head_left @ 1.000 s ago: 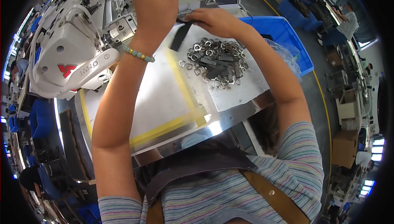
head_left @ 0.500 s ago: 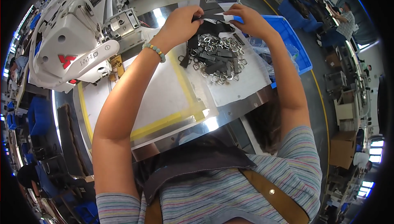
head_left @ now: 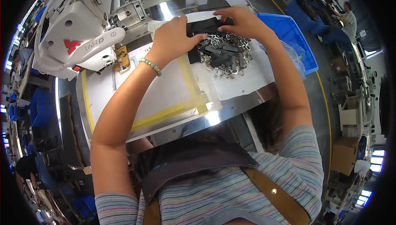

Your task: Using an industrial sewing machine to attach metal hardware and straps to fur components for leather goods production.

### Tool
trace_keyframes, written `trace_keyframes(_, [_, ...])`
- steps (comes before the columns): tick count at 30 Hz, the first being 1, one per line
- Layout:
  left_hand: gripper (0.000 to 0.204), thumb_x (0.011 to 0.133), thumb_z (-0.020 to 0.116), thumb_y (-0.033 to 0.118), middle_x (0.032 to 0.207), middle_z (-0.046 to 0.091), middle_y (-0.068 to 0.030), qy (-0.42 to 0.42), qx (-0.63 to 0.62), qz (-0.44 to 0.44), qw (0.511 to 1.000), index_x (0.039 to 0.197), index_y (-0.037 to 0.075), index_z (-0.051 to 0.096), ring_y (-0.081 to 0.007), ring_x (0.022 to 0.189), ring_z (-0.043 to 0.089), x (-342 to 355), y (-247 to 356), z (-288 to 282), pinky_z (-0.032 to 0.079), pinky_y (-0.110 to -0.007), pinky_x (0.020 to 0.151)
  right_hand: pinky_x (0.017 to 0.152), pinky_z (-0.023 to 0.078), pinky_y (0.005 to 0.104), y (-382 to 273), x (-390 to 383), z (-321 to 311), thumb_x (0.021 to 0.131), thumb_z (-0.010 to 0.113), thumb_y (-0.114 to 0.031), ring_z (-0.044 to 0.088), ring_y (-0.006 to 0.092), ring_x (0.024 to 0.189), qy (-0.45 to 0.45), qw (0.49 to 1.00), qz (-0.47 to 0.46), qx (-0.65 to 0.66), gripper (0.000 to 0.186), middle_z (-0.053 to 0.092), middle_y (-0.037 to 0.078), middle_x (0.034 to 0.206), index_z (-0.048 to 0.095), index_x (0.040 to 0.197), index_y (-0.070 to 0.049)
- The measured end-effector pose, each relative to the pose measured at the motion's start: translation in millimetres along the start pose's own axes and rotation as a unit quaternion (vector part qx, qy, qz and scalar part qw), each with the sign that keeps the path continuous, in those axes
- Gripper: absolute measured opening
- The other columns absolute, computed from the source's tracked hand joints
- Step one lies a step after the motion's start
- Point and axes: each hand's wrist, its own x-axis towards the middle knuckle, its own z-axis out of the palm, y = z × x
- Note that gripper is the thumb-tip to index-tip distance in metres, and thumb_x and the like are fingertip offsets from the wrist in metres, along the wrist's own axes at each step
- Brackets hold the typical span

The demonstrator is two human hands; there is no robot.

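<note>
A bundle of black fabric strips (head_left: 203, 25) lies at the far side of the work surface, between my hands. At its left end, my left hand (head_left: 174, 37) has its thumb stretched out over the strips, apart from the fingers. My right hand (head_left: 244, 23) curves around the right end, with a gap between thumb and fingers. Just nearer to me is a pile of silvery metal rings (head_left: 226, 72), mixed with short black strap pieces (head_left: 222, 52). The fingertips partly cover the bundle's ends, so any contact there is hard to make out.
A white sewing machine (head_left: 68, 29) stands at the left. Beside its head is a yellowish metal piece (head_left: 122, 58). Yellow tape (head_left: 159, 117) borders a white sheet on the table. At the right is a blue bin (head_left: 303, 45) with clear plastic bags (head_left: 293, 54). Other people work farther off.
The black strip held up between both hands has come down among the other strips. My left hand has moved nearer and spread its thumb; my right hand's fingers have loosened.
</note>
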Motion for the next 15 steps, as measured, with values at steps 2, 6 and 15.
trace_keyframes(2, [0.047, 0.085, 0.082, 0.039, 0.098, 0.073, -0.0175, 0.007, -0.005, 0.009, 1.000, 0.107, 0.002, 0.066, -0.0388, 0.094, 0.072, -3.3, -5.9, 8.2, 0.056, -0.049, 0.080, 0.082, 0.056, 0.0394, 5.1, 8.7, 7.9, 0.092, 0.080, -0.017, 0.072, 0.0290, 0.091, -0.007, 1.000, 0.000, 0.028, 0.041, 0.076, 0.010, 0.097, 0.071, 0.132, -0.011])
trace_keyframes(6, [0.024, 0.088, 0.076, 0.016, 0.091, 0.073, -0.0176, 0.055, -0.029, 0.042, 0.997, 0.107, 0.004, 0.067, -0.0394, 0.089, 0.071, 10.2, -24.4, 13.1, 0.054, -0.050, 0.077, 0.076, 0.056, 0.0399, 10.3, 15.7, 14.3, 0.091, 0.079, -0.014, 0.072, 0.0263, 0.082, 0.037, 0.995, 0.056, 0.071, 0.037, 0.076, 0.011, 0.091, 0.072, 0.127, -0.009])
trace_keyframes(15, [0.028, 0.098, 0.068, 0.012, 0.123, 0.070, -0.0164, 0.080, -0.031, 0.224, 0.971, 0.125, 0.006, 0.068, -0.0366, 0.115, 0.065, 31.6, -32.6, 8.6, 0.052, -0.048, 0.098, 0.088, 0.057, 0.0449, 3.7, 11.4, 12.4, 0.089, 0.076, -0.014, 0.070, 0.0329, 0.102, 0.135, 0.987, 0.042, -0.081, 0.027, 0.073, 0.011, 0.106, 0.078, 0.116, -0.011])
